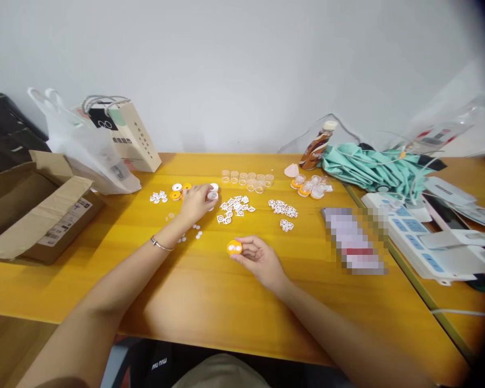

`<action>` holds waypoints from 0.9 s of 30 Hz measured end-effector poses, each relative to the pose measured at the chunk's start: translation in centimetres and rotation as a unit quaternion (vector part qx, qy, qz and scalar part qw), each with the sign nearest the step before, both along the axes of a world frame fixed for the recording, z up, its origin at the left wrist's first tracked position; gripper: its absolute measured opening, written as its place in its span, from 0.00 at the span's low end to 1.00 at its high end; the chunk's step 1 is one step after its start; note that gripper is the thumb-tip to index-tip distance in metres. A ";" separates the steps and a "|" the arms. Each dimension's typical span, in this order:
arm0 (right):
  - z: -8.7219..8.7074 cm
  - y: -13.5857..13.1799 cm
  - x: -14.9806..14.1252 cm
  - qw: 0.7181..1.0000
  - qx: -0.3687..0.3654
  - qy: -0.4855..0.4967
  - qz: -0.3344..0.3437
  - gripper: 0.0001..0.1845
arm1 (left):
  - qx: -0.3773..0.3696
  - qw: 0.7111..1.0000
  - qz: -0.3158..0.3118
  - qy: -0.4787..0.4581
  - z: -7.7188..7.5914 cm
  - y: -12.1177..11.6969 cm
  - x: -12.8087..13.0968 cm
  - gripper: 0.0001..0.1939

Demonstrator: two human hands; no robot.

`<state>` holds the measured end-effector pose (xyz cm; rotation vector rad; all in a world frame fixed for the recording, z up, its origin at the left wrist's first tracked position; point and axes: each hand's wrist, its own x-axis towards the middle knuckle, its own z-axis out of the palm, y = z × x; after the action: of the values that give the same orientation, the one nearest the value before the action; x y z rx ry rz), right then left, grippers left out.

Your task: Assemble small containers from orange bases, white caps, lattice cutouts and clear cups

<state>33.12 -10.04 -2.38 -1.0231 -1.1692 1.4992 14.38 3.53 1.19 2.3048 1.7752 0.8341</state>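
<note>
My right hand (258,257) rests on the yellow table (210,302) and pinches a small orange disc (235,248) with two white spots on it. My left hand (196,202) reaches farther back, its fingers closed on a small white round piece (213,195) among orange and white discs (177,192). Small white lattice pieces (234,207) lie scattered between the two hands, with several white dots (196,231) just under my left wrist. A thin bracelet (160,245) circles my left wrist.
Clear little cups (247,179) stand in rows at the back, with assembled orange-and-clear pieces (309,187) to their right. More lattice pieces (283,210) lie nearby. An open cardboard box (36,215), bags (101,145), a bottle (317,145), green cloth (372,170) and a power strip (420,242) border the space.
</note>
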 end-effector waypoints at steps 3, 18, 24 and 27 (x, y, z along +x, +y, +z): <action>0.4 -0.1 0.2 1.000 0.007 0.005 -0.004 0.18 | -0.055 0.975 -0.067 -0.203 1.4 -2.4 0.3 0.16; 4.4 -1.2 1.5 0.992 0.116 -0.042 -0.003 0.18 | -0.263 0.798 -0.283 -0.462 2.5 -11.1 0.3 0.17; 4.3 -1.5 1.4 0.985 0.151 -0.079 -0.029 0.18 | -0.182 0.845 -0.295 -0.407 2.8 -11.7 0.4 0.17; 4.4 -1.7 1.3 0.980 0.165 -0.107 -0.035 0.18 | -0.168 0.859 -0.298 -0.382 2.7 -11.8 0.3 0.16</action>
<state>34.39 -11.77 2.01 -0.9995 -1.4613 1.1129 14.65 -8.25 3.90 1.7363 0.7328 1.0017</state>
